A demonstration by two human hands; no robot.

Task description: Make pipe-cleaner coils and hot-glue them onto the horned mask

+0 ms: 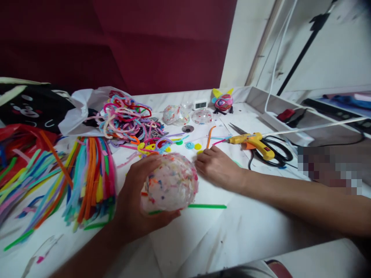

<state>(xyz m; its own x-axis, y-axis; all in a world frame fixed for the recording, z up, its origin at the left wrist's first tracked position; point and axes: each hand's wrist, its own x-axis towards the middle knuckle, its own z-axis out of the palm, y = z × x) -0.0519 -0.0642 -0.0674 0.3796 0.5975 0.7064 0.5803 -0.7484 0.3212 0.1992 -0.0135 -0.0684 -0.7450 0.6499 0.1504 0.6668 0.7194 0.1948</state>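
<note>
White bag: tangled pipe cleaners massed at its mouth.
Red bag: loose pipe cleaners against it; inside unclear.
Flecked ball: grasped by left hand, just beside right hand.
Right hand: fingers curled; cannot tell whether anything is pinched.
Flecked shell: behind, near digital display.

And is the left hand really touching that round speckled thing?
Touching. The head view shows the left hand curved around the side of the round speckled thing, fingers against its upper edge and thumb along its lower edge.
</note>
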